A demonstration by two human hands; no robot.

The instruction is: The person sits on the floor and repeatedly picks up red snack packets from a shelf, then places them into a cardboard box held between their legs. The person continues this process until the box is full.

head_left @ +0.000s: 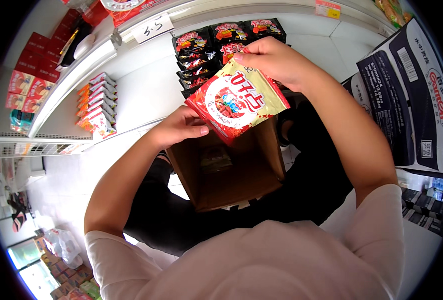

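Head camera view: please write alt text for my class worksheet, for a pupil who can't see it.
A person's left hand and right hand hold a red-and-gold packet over an open cardboard box between their legs. Beyond it, black packets line a white shelf, with orange-and-white packets to the left.

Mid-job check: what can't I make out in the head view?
All in the head view:
1. Red and yellow packet: its back, facing away from the camera.
2. Left hand: some fingertips, hidden by the packet, so its grip is unclear.
3. Black packets: some, covered by the held packet and the right hand.
4. Thing inside the cardboard box: too dim to identify.
5. Navy carton: far side, turned away.
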